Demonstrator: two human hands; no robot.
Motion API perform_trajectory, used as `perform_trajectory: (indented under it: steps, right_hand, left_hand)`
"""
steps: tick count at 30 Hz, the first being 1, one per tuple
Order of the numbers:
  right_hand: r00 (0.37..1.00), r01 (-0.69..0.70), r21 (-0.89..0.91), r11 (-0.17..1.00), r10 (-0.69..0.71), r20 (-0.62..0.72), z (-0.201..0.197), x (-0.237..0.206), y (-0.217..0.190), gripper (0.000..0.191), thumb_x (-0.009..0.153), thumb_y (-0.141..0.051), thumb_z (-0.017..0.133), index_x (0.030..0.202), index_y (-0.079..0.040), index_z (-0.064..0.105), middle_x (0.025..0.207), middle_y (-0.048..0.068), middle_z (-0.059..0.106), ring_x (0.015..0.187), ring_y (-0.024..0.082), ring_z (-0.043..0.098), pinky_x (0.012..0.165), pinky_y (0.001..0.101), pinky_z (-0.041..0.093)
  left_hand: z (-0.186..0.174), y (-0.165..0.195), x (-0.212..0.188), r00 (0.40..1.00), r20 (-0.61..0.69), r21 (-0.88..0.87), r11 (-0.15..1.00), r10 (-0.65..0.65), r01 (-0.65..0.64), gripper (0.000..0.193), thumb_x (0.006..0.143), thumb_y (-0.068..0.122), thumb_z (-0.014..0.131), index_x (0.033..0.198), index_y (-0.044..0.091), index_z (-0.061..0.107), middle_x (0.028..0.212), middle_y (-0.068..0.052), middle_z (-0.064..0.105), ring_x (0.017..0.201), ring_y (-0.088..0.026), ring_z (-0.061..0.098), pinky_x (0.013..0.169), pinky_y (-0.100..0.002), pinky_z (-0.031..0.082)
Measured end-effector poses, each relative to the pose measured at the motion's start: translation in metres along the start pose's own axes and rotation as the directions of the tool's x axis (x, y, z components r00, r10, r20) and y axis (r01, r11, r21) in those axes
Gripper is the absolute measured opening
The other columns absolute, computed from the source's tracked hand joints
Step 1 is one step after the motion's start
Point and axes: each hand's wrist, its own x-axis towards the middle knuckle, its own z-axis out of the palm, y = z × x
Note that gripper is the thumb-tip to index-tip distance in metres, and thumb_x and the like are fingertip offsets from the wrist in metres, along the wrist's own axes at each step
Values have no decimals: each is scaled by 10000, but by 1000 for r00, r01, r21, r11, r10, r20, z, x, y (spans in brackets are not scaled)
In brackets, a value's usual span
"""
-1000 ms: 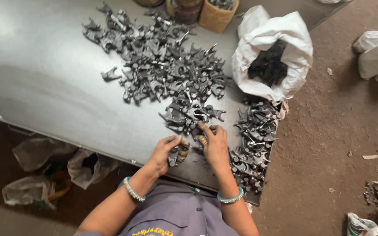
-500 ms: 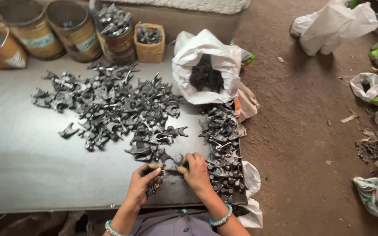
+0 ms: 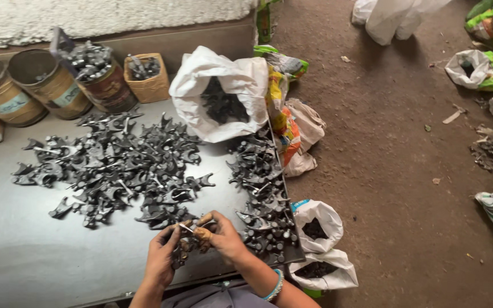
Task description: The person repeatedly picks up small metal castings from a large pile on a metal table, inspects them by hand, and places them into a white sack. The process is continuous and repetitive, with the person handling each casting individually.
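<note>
Grey sheet-metal tabletop [image 3: 24, 256] carries a spread of dark forked metal parts [image 3: 121, 165]. Near its front edge, my left hand [image 3: 162, 259] and right hand [image 3: 221, 236] together pinch one such part [image 3: 188, 229], black and greasy, with a shiny pin showing.

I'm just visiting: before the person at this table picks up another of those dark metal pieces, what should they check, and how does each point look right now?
1. Both hands on the piece: left hand and right hand meet at a small metal piece: ok.
2. Grip firm: cannot tell, fingers hide it.
3. More pieces within reach: big heap lies just ahead: ok.
4. Side row safely on the table: it runs along the edge: not ok.
5. White sack open: ok.
</note>
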Motion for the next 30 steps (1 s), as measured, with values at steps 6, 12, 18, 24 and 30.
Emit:
perform_trajectory:
  steps: [6,12,18,24,30]
  right_hand:
    - [997,-38,103,994,45,-65,6,-3,-9,297,1034,-294,691,1215,-102,553,796,-4,637,625,57,584,515,210,440]
    - [983,-102,147,984,122,-134,10,5,-12,264,1040,-336,615,1200,-128,587,735,9,656,549,81,598,433,222,422]
    - [1000,-11,33,999,11,14,3,1,-2,307,1081,-337,616,1236,-73,642,747,26,680,585,81,629,497,209,455]
    - [991,127,-172,977,-118,62,3,-3,2,375,960,-273,790,1224,-34,671,852,-10,698,731,43,643,637,216,525]
    - [993,94,-435,896,-114,-21,0,-9,-2,385,910,-264,825,1192,-29,712,785,-21,676,693,18,588,613,215,487]
  left_hand:
    - [6,4,-6,1000,9,44,999,1,-1,135,954,199,674,957,65,668,787,-25,674,584,-114,614,441,-258,452]
    - [14,2,-6,999,-52,191,982,12,-2,202,977,233,669,947,34,659,725,-19,618,520,-107,530,390,-278,403]
    - [2,-1,6,986,-128,190,973,-106,130,328,969,352,602,973,30,657,689,-49,636,485,-145,546,376,-300,396]
    - [-19,1,15,991,-66,162,979,-112,122,414,1004,442,620,997,28,641,689,-36,624,487,-126,554,383,-283,425]
    - [-9,-1,11,987,-98,157,977,-130,144,430,995,446,595,1011,19,640,733,-101,656,518,-186,603,426,-320,467]
